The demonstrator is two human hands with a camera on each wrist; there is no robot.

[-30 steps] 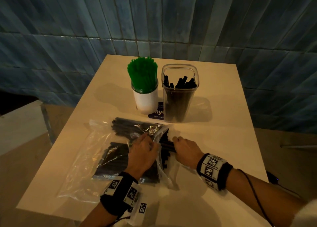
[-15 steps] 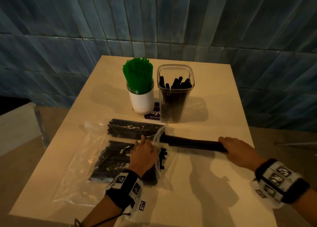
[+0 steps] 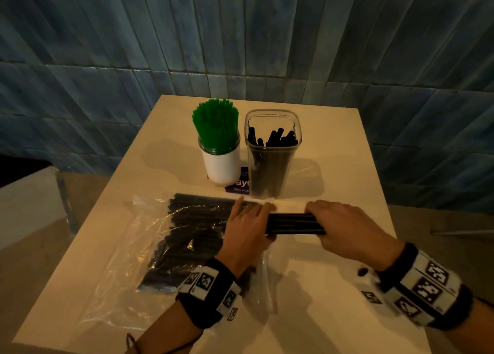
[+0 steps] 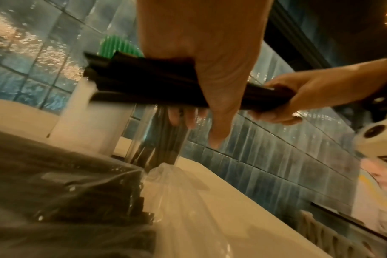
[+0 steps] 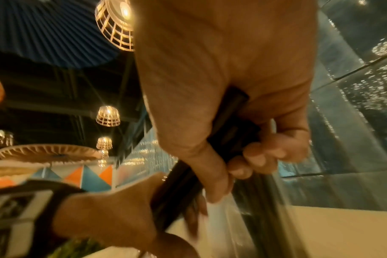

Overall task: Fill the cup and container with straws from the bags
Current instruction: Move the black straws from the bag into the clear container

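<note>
A bundle of black straws point(image 3: 294, 224) is held level above the table, clear of the bag. My left hand point(image 3: 250, 220) grips its left end, thumb in front and fingers behind in the left wrist view point(image 4: 210, 69). My right hand point(image 3: 339, 222) is curled round its right end point(image 5: 230, 125). A clear plastic bag point(image 3: 128, 260) with several more black straws point(image 3: 192, 236) lies flat under my left wrist. Behind stand a white cup point(image 3: 223, 166) packed with green straws point(image 3: 215, 125) and a clear container point(image 3: 271, 164) partly filled with black straws.
The cream table point(image 3: 334, 166) stands against a blue tiled wall point(image 3: 240, 46). A purple card point(image 3: 240, 184) lies between the cup and the container. The table's left edge drops to a lower floor and a pale ledge point(image 3: 26, 198).
The right hand drew the bundle out of the bag to the right, then came back left. The left hand left the bag's mouth and took the bundle's other end.
</note>
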